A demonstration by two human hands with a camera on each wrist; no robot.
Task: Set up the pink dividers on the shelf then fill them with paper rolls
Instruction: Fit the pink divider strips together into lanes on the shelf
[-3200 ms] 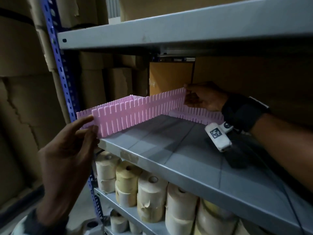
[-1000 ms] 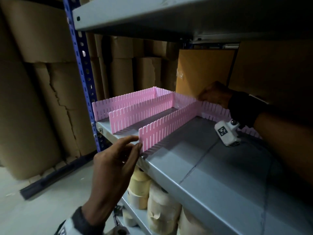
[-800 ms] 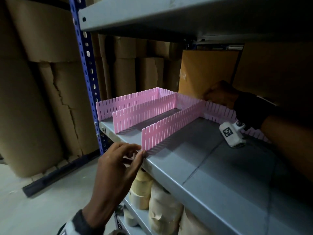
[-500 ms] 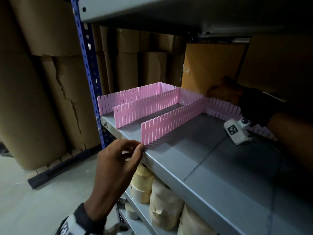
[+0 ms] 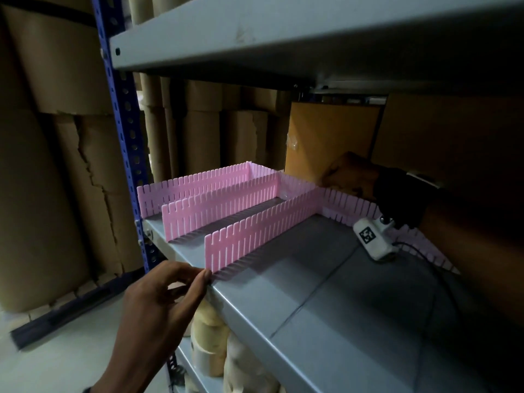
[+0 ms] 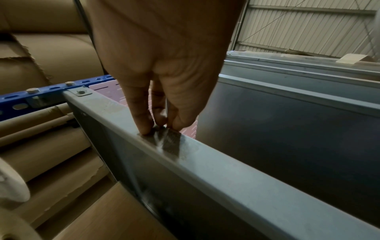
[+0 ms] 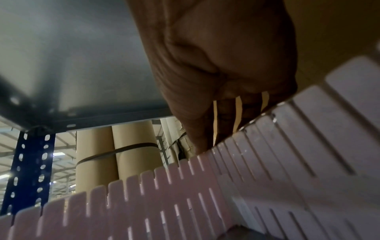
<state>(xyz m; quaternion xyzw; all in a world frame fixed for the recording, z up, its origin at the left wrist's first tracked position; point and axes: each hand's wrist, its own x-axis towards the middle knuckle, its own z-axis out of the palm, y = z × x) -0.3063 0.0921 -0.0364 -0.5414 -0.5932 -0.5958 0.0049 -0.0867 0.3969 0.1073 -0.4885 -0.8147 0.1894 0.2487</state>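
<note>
Three slotted pink dividers stand front-to-back on the grey shelf (image 5: 312, 279). The nearest one (image 5: 261, 231) joins a pink back divider (image 5: 351, 205) that runs along the rear. My left hand (image 5: 202, 279) pinches the bottom front corner of the nearest divider (image 6: 189, 131) at the shelf's front edge (image 6: 205, 155), thumb and fingertips together (image 6: 162, 125). My right hand (image 5: 346, 174) reaches to the rear joint. Its fingers curl over the back divider's (image 7: 287, 146) top edge (image 7: 216, 133). Cream paper rolls (image 5: 209, 336) stand on the shelf below.
A blue slotted upright (image 5: 124, 154) marks the shelf's left end, and a grey shelf (image 5: 283, 32) hangs close overhead. Tall brown cardboard-wrapped rolls (image 5: 51, 165) stand behind and to the left. An orange-brown box (image 5: 326, 137) backs the shelf. The white wrist camera (image 5: 371, 236) and its cable hang over the shelf.
The divider once held in the air now stands on the shelf, joined to the back one. My left hand slid down its front end to the bottom corner. The right hand stayed at the rear.
</note>
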